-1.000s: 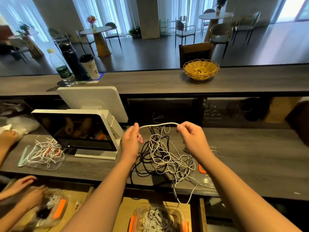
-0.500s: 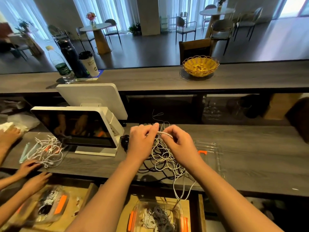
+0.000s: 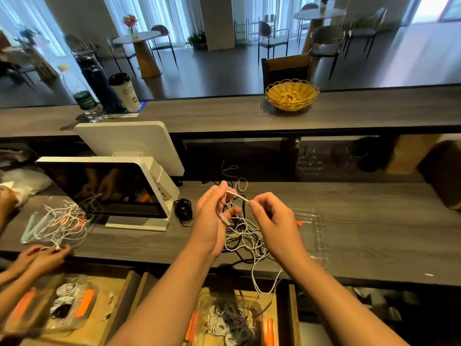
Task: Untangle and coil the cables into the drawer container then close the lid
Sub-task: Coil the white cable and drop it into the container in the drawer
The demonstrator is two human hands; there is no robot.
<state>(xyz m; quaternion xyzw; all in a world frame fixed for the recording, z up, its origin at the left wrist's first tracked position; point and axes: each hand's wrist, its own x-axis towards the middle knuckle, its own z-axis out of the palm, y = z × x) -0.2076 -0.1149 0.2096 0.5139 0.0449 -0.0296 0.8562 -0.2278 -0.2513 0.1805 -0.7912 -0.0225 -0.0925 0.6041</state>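
A tangle of white and black cables (image 3: 245, 236) lies on the grey counter between my arms. My left hand (image 3: 210, 218) holds a white cable looped through its curled fingers, a white plug end showing below them. My right hand (image 3: 270, 219) pinches the same white cable (image 3: 238, 195) between thumb and forefinger, a short stretch drawn taut between the two hands. One white strand hangs over the counter edge into the clear drawer container (image 3: 230, 320), which has orange clips and holds coiled white and grey cables. Its clear lid (image 3: 311, 233) lies on the counter to the right.
A small black coil (image 3: 183, 211) sits by the white screen terminal (image 3: 109, 191). At left, another person's hands (image 3: 42, 255) work a white cable pile (image 3: 61, 224) above a second container (image 3: 57, 303) in a drawer. A yellow basket (image 3: 291, 94), bottles and cup stand on the upper shelf.
A second ago my hands were apart with the white cable stretched wide; they came together over the tangle, and now have parted slightly with a short length held between them.
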